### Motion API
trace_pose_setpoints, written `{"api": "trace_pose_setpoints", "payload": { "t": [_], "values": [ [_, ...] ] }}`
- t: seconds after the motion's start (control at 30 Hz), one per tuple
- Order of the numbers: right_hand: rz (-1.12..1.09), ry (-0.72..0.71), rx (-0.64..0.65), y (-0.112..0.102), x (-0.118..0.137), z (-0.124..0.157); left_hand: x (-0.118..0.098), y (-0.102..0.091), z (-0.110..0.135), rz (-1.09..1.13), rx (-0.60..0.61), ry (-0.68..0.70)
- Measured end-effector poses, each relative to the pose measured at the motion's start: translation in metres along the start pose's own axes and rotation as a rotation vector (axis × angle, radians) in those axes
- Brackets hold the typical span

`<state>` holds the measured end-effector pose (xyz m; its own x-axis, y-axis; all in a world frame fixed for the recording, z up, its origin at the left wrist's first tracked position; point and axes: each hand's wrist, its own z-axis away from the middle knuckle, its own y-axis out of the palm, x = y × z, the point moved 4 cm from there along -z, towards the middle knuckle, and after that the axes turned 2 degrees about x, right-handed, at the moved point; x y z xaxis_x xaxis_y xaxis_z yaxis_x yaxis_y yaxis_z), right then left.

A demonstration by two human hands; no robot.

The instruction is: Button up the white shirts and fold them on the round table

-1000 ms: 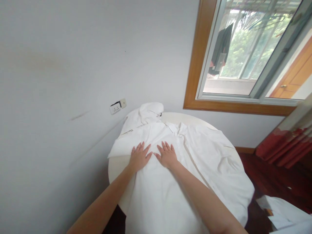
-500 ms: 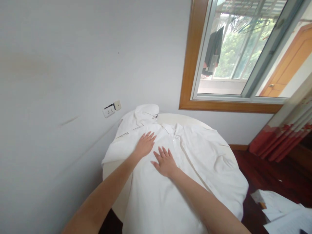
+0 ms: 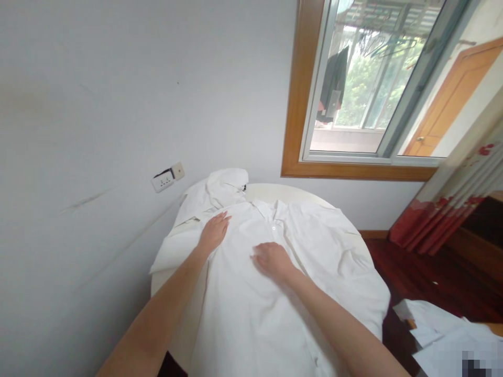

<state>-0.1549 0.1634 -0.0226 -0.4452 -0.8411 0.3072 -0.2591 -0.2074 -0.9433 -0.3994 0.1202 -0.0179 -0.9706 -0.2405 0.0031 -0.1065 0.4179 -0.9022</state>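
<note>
A white shirt (image 3: 247,309) with a collar and a small button (image 3: 274,228) lies spread over a round whitish table (image 3: 298,193). Its front has a long edge running down right of the middle. My left hand (image 3: 214,232) rests flat on the shirt's upper left part, fingers stretched out, near where a sleeve folds off. Over the middle of the shirt is my right hand (image 3: 274,260), left of the front edge; its fingertips are smeared by motion and seem bent. Whether it touches the cloth I cannot tell.
More white cloth (image 3: 228,183) is heaped at the table's back left, against the wall (image 3: 118,104) below a socket (image 3: 163,181). A wood-framed window (image 3: 293,104) is behind. At right are a curtain (image 3: 424,214) and white papers (image 3: 456,340).
My left hand has slid left across the shirt. My right hand has drawn its spread fingers in and is now blurred. The view has turned slightly right.
</note>
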Motion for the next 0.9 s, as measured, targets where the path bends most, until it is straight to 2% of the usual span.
{"api": "trace_pose_setpoints", "payload": {
  "t": [0.1,0.17,0.23,0.33,0.43,0.57,0.67,0.77,0.9],
  "values": [
    [0.014,0.288,-0.133,-0.020,-0.040,-0.030,0.007,-0.013,0.007,-0.032,-0.124,-0.146],
    [0.014,0.437,-0.136,-0.023,-0.060,-0.047,0.017,-0.020,0.009,-0.070,-0.170,-0.261],
    [-0.016,0.534,-0.089,-0.020,-0.072,-0.060,0.029,-0.024,0.007,-0.105,-0.153,-0.337],
    [-0.068,0.622,-0.011,-0.010,-0.080,-0.072,0.045,-0.023,-0.002,-0.168,-0.020,-0.368],
    [-0.049,0.638,-0.031,-0.006,-0.082,-0.074,0.057,-0.020,-0.010,-0.230,0.092,-0.342],
    [0.047,0.566,-0.125,-0.005,-0.081,-0.066,0.067,-0.020,-0.012,-0.239,0.117,-0.367],
    [0.080,0.546,-0.149,-0.005,-0.080,-0.061,0.070,-0.018,-0.011,-0.246,0.132,-0.367],
    [0.020,0.555,-0.114,-0.009,-0.083,-0.062,0.064,-0.020,-0.010,-0.256,0.137,-0.358],
    [-0.176,0.498,-0.016,-0.022,-0.091,-0.059,0.041,-0.042,-0.001,-0.275,0.000,-0.342]
  ]
}}
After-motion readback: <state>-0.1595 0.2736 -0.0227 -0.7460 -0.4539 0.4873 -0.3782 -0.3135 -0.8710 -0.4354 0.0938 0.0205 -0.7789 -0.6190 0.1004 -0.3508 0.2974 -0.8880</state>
